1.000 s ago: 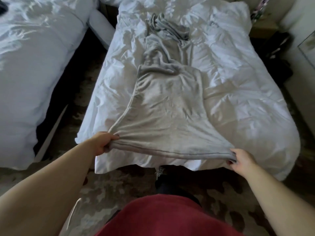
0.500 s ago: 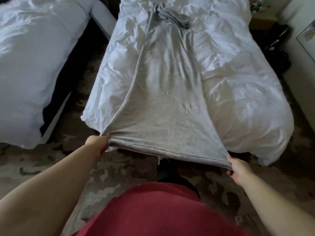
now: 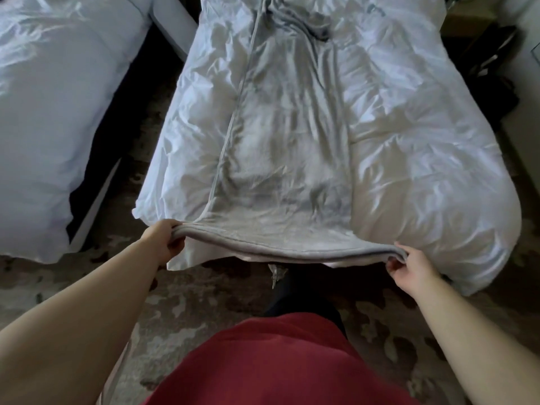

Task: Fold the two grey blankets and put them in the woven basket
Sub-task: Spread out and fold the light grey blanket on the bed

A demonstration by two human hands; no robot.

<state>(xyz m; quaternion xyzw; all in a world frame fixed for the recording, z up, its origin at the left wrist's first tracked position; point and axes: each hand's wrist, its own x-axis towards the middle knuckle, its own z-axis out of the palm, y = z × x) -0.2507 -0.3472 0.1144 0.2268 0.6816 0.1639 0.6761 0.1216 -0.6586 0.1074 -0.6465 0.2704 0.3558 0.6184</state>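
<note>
- Patterned rug (image 3: 204,305) runs under two white beds: one bed (image 3: 423,147) at centre, a second bed (image 3: 43,112) at upper left.
- Blanket (image 3: 286,147) lies lengthwise down the centre bed, bunched at the frame's top edge.
- Left hand (image 3: 163,241): grip pinching the blanket's near left corner.
- Right hand (image 3: 409,270): grip pinching the near right corner; the hem sags between them.

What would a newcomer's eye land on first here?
The grey blanket comes first: a long strip laid down the middle of the white duvet, bunched at its far end. The left hand and right hand each grip a near corner of it at the duvet's near edge. A red garment fills the bottom centre.
</note>
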